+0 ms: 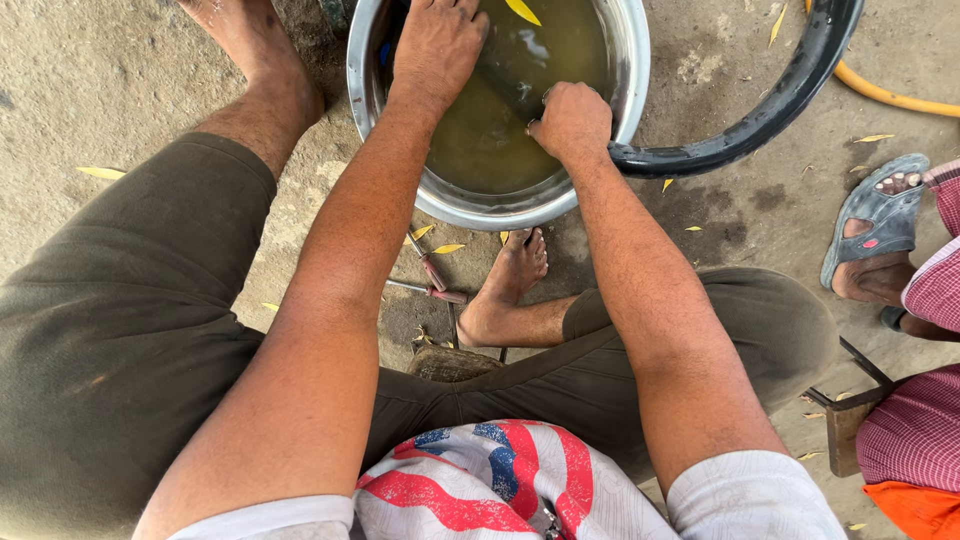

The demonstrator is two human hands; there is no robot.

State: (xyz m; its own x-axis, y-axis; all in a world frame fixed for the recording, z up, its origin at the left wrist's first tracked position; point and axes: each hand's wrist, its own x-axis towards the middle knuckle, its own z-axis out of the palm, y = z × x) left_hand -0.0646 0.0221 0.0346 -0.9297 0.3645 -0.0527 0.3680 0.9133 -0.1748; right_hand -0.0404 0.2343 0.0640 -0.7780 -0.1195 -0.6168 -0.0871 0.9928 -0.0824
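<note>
Both hands, left hand [437,45] and right hand [572,120], press a black tube [770,110] curving rightward from the basin [630,60].

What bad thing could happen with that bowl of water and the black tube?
The metal basin is full of murky water, and both hands, left hand and right hand, press the black tube into it, so water might slop onto the bare foot. Pliers lie beside that foot and could poke it.

pliers [432,272] – grey sandal [880,215] – yellow hose [890,95]
</note>
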